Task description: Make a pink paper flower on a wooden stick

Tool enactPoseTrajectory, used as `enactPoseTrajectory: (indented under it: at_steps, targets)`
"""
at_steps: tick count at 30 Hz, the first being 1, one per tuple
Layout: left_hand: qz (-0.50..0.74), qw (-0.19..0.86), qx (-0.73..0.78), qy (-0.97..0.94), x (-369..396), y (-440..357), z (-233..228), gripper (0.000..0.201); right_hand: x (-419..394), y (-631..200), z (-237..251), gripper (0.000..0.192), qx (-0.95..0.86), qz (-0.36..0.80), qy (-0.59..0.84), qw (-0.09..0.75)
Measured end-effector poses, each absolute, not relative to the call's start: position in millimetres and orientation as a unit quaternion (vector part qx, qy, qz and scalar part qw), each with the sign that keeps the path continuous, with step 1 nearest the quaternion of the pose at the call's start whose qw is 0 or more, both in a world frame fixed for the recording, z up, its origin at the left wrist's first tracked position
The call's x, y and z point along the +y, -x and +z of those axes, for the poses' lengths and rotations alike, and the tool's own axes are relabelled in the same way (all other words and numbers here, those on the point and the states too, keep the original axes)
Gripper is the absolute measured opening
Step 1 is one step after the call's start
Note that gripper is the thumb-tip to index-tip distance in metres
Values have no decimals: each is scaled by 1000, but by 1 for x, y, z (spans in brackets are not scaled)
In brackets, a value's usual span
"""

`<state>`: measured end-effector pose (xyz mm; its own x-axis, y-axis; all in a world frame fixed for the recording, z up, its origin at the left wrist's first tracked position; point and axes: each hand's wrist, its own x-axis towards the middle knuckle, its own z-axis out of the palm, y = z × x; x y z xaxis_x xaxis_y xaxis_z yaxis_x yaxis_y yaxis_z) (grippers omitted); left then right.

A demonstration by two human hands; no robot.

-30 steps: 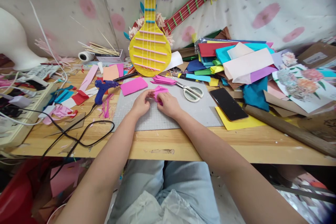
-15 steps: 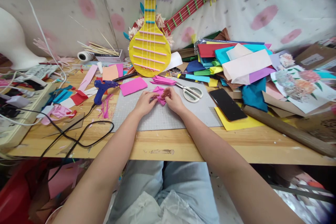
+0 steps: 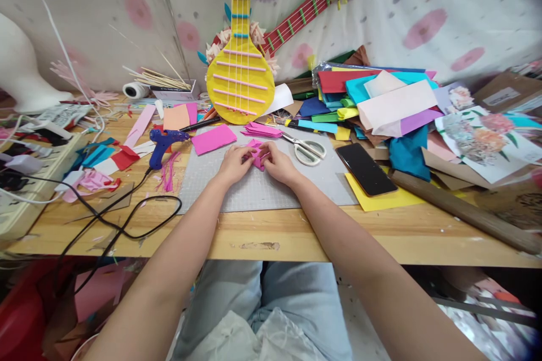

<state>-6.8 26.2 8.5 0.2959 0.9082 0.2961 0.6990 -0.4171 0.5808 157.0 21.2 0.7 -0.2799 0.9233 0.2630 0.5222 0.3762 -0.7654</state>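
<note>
Between my two hands is a small folded piece of magenta paper, just above the grey cutting mat. My left hand pinches its left side. On its right side the fingers of my right hand are closed. Both hands hide parts of the paper. Behind them lies a stack of cut magenta pieces, and a flat magenta rectangle rests to the left. White-handled scissors lie right of my right hand.
A blue glue gun with a looping black cord is at left. A black phone lies on yellow paper at right. Coloured paper is piled at the back right. A yellow paper lute leans at the back, near bamboo sticks.
My fingers have shifted slightly on the magenta paper, and its visible shape differs a little. The whole view has moved slightly; the other things lie as before.
</note>
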Motion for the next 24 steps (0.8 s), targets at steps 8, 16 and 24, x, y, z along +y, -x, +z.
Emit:
enactPoseTrajectory:
  at_steps: [8, 16, 24]
  targets:
    - [294, 179, 520, -781, 29, 6, 7, 30, 19, -153, 0, 36, -750, 290, 471, 362]
    - [296, 188, 540, -765, 31, 3, 8, 27, 18, -144, -3, 32, -722, 261, 528, 364]
    - [296, 170, 557, -757, 32, 1, 4, 30, 19, -142, -9, 35, -739, 194, 530, 369]
